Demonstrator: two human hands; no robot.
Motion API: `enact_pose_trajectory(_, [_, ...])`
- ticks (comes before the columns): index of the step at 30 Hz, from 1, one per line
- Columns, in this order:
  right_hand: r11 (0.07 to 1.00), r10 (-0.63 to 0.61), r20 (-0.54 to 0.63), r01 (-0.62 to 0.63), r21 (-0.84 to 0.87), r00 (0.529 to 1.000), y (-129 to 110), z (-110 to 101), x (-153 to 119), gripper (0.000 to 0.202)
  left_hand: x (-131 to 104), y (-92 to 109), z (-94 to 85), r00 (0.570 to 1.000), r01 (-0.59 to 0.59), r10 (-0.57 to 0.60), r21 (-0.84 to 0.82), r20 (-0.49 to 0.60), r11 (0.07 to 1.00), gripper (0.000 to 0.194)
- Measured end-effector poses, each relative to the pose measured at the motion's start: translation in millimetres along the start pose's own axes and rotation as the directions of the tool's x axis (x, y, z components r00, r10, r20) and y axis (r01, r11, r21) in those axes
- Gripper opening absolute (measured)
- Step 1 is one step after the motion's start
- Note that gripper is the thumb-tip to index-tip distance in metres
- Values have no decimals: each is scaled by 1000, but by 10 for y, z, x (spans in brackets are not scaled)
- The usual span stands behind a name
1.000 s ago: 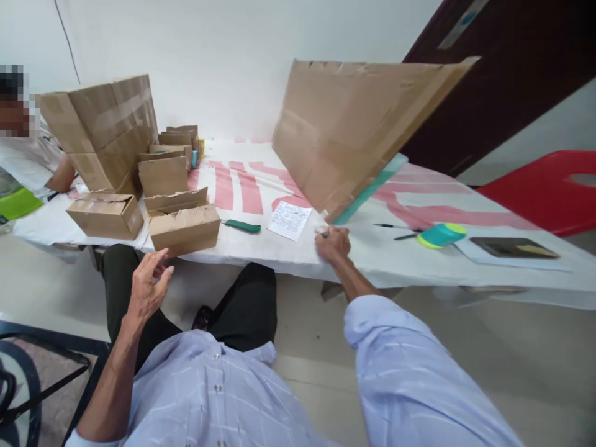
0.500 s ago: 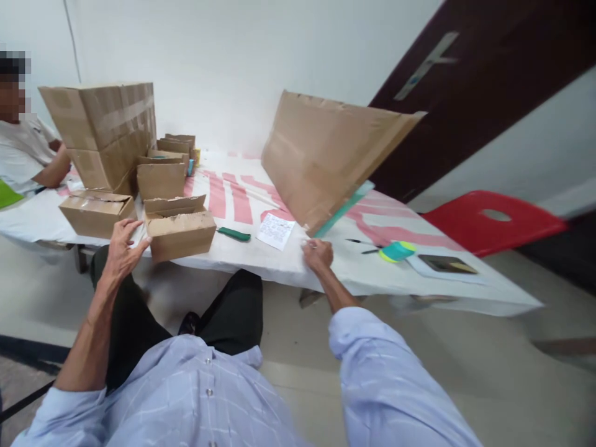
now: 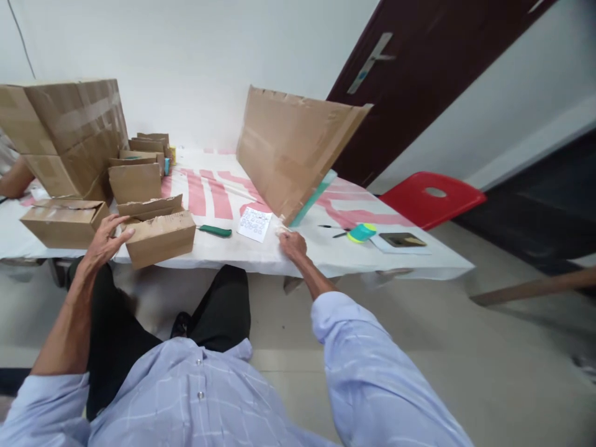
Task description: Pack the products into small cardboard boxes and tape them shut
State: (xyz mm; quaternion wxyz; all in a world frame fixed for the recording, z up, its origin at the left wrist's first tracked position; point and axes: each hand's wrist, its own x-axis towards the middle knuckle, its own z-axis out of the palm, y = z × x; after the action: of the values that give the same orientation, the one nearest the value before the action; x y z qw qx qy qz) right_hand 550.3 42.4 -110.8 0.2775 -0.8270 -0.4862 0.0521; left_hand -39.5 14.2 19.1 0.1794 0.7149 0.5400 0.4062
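My left hand (image 3: pixel 103 241) is at the left end of a small open cardboard box (image 3: pixel 161 241), thumb and fingers apart, its fingertips at the box's edge. Near the table's front, my right hand (image 3: pixel 294 244) is closed, with a small white bit showing at its fingertips; I cannot make out what it is. Just beyond that hand, a large cardboard panel (image 3: pixel 298 152) leans up at a slant, a pale green edge (image 3: pixel 314 198) showing beneath it. Between my hands lie a handwritten paper slip (image 3: pixel 254 224) and a green-handled cutter (image 3: pixel 215 231).
Another small carton (image 3: pixel 63 222) sits left, before a tall taped box (image 3: pixel 69 133). Several open cartons (image 3: pixel 136 183) line up behind. To the right are a teal-and-yellow roll (image 3: pixel 362 233), pens (image 3: pixel 339 234) and a phone (image 3: pixel 403 239). A red chair (image 3: pixel 431 197) stands beyond the table.
The view has swung right, so everything sits further left. White material seen between my left fingers earlier no longer shows. My right hand stays by the panel's lower corner.
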Motion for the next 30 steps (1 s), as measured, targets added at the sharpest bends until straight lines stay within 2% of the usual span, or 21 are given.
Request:
enact_pose_trajectory(2, [1000,4,-42,-3,9,999,-47,-26,-19,43,5,-5,23,999,9,-9,-9,37,1000,79])
enact_pose_trajectory(5, [998,-38,-95,42,40,995,-196,-55,-37,45,4,-26,47,999,11,-10,-33,35,999,75])
enact_pose_trajectory(9, [961,-201,-112,218,170,973,-561,-40,-94,38,24,-36,67,997,75,-75,-120,9,990,73])
enact_pose_trajectory(13, [844,-385,-80,385,374,920,-984,32,-250,25,64,-47,90,984,171,-178,-211,-19,963,65])
enact_pose_trajectory(17, [735,-494,-40,442,513,868,-1350,143,-447,20,107,-89,112,978,193,-207,-265,-29,945,61])
enact_pose_trajectory(21, [603,-625,-29,505,618,780,-1659,271,-545,22,123,-96,127,981,177,-192,-268,-29,947,59])
enact_pose_trajectory(23, [585,-672,-11,540,605,740,-1766,331,-524,22,119,-90,130,984,165,-178,-266,-27,950,58])
enact_pose_trajectory(25, [630,-696,50,574,523,717,-1817,385,-461,22,114,-97,133,985,159,-172,-273,-22,949,59])
enact_pose_trajectory(27, [710,-683,155,599,371,713,-1814,432,-381,22,111,-130,137,985,162,-173,-285,-12,945,60])
enact_pose_trajectory(30, [798,-584,346,597,81,734,-1753,495,-282,28,110,-210,147,988,146,-153,-281,-3,949,62])
